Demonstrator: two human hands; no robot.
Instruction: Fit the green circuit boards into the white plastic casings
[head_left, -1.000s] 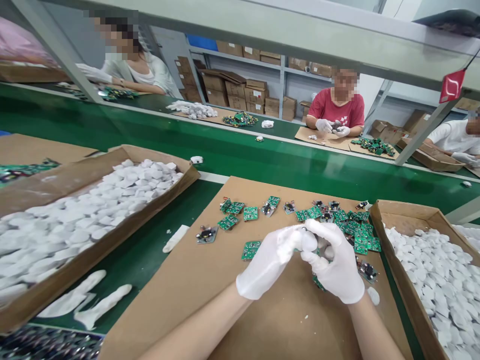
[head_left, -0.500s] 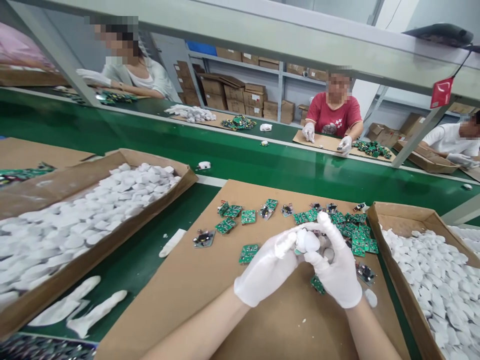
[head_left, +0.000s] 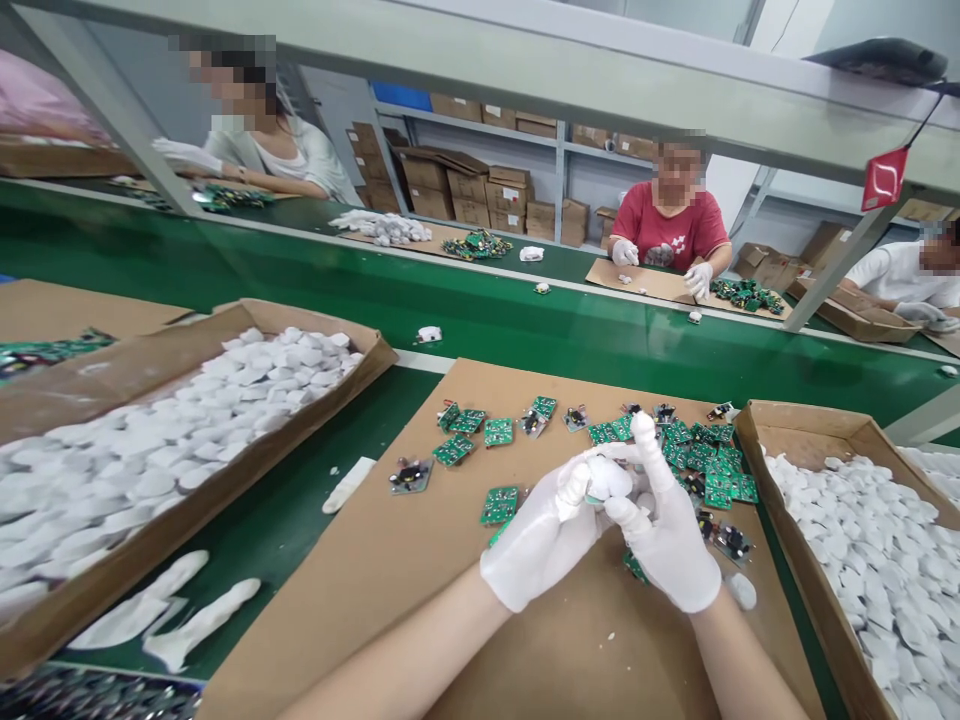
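Note:
Both hands wear white gloves and meet over a brown cardboard sheet (head_left: 360, 610). My left hand (head_left: 541, 530) is closed on a white lump (head_left: 609, 480), with a bit of green showing under it. My right hand (head_left: 667, 530) touches the same lump with its thumb; its index finger points up, and whitish material shows between its fingers, partly hidden. Green circuit boards (head_left: 718, 485) lie in a cluster behind and right of the hands, and a few more, such as one board (head_left: 499, 505), lie to the left. A loose white piece (head_left: 742, 590) rests beside my right wrist.
Cardboard trays of white pieces stand left (head_left: 315, 420) and right (head_left: 780, 530). Beyond the sheet runs a green belt (head_left: 315, 290) carrying small white-topped items (head_left: 429, 335). Gloved people sit across it under a metal frame (head_left: 480, 60). White glove-like scraps (head_left: 202, 620) lie lower left.
My hands have shifted slightly, still together on the white lump. Items on the belt have moved right. Across the belt, the person in red has drawn a hand back from an item now on the belt.

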